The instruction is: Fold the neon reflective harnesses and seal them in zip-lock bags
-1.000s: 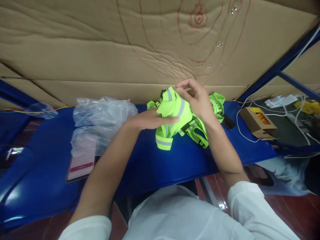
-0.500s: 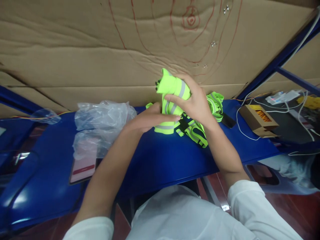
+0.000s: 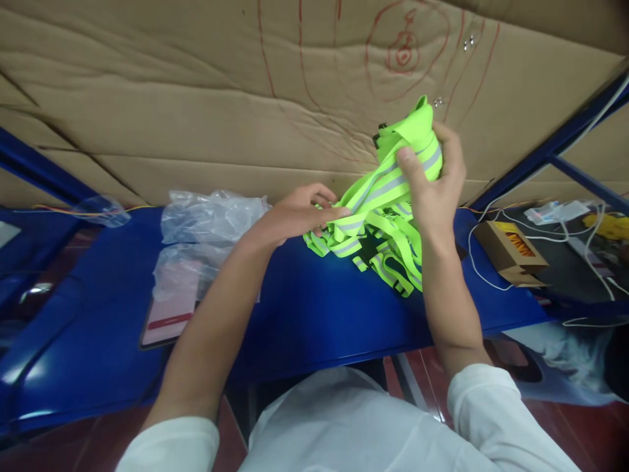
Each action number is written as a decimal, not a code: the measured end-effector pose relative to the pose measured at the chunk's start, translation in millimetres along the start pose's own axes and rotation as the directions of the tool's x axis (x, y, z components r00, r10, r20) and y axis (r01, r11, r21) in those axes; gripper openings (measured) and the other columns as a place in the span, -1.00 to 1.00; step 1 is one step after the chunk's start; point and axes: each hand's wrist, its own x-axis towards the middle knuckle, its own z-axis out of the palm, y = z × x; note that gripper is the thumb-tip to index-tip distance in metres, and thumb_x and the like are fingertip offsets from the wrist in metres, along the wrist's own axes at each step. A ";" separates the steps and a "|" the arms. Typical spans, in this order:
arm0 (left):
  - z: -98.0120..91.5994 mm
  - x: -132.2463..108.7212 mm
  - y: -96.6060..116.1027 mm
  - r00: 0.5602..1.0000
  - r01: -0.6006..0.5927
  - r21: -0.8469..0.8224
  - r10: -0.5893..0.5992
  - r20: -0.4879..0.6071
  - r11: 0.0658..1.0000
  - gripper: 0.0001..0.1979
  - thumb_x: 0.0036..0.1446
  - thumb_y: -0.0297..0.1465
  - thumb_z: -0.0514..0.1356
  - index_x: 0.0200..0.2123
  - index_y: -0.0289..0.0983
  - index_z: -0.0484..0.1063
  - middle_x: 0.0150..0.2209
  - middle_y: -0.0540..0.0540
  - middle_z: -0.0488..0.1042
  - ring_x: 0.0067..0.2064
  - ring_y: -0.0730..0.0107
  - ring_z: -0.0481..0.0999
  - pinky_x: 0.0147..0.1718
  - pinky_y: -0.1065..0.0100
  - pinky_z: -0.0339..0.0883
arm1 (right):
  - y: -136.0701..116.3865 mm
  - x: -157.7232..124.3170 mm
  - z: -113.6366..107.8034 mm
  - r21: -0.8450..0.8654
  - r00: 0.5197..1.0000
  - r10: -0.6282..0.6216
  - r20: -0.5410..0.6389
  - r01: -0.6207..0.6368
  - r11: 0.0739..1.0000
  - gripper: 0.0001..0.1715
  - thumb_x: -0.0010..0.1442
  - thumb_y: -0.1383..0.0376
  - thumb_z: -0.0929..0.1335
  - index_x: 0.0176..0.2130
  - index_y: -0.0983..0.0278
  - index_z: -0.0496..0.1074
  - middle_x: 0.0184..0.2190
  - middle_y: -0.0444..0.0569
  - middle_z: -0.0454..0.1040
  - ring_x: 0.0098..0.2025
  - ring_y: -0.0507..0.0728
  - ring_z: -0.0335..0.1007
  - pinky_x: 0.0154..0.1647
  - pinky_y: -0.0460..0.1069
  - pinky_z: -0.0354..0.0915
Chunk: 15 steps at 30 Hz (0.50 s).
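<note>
A neon-green safety vest with grey reflective stripes stretches from the blue table up into the air. My right hand is closed round its bunched upper end, raised in front of the cardboard wall. My left hand pinches the vest's lower straps just above the table, fingers curled. More green straps with black buckles lie heaped on the table under my right forearm.
Crumpled clear plastic bags lie at the left, over a phone with a lit screen. A small brown box, white cables and a dark tray stand at the right. A cardboard sheet backs the table.
My right hand has lifted the vest's bunched end up and to the right, drawing the vest out. My left hand has shifted from flat to a pinch on the lower straps.
</note>
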 end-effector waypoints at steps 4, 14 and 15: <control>7.3 -0.5 0.0 0.967 0.035 -0.029 -0.026 0.252 0.999 -0.47 0.09 0.09 0.41 -0.30 -0.31 0.57 -0.41 -0.18 0.61 -0.47 0.26 0.60 -0.46 0.31 0.47 | -2.4 -2.3 1.3 -0.011 0.999 -0.019 -0.032 0.019 1.000 -0.57 0.26 0.01 0.47 0.04 0.12 0.45 -0.03 -0.10 0.59 -0.01 0.19 0.53 0.12 0.14 0.44; 17.0 3.6 -2.5 0.960 -0.056 -0.554 0.197 0.198 0.831 -0.54 -0.07 -0.25 0.60 -0.11 -0.33 0.69 -0.07 -0.20 0.68 -0.10 0.21 0.69 0.00 0.24 0.62 | 9.8 8.8 -10.3 -0.002 0.986 0.119 -0.115 -0.120 0.993 -0.62 0.32 -0.05 0.40 0.05 -0.01 0.40 0.03 -0.14 0.56 0.07 0.20 0.53 0.18 0.14 0.46; 17.4 4.3 -3.4 0.960 -0.082 -0.573 0.220 0.175 0.816 -0.57 -0.04 -0.28 0.59 -0.10 -0.32 0.69 -0.04 -0.19 0.67 -0.05 0.18 0.68 0.05 0.21 0.60 | 11.5 9.9 -11.0 0.029 0.981 0.169 -0.098 -0.167 0.985 -0.63 0.31 -0.08 0.40 0.03 -0.05 0.40 0.01 -0.18 0.56 0.06 0.20 0.54 0.16 0.13 0.48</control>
